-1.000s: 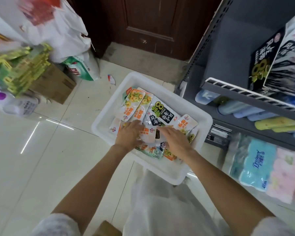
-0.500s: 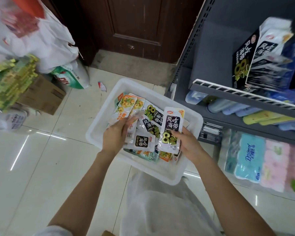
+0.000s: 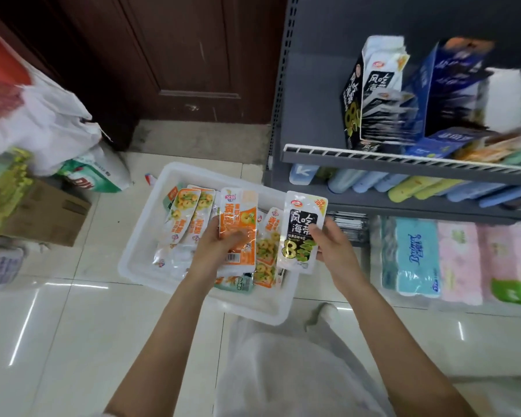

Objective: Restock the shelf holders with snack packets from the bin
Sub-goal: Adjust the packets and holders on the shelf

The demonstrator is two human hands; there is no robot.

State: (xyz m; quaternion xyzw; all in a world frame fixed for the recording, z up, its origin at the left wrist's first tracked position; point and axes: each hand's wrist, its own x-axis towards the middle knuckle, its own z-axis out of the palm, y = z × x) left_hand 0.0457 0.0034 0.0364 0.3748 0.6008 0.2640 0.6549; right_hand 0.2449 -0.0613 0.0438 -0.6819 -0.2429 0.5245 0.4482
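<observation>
Seaweed packet (image 3: 302,233) upright, long axis vertical, right hand (image 3: 333,246) pinching

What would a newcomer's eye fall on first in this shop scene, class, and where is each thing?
First, the two packets held up at centre: the right hand grips a black-and-white packet, the left hand an orange packet. Below them sits the white bin of packets on the floor. At upper right, the grey shelf carries matching black-and-white boxes.
</observation>
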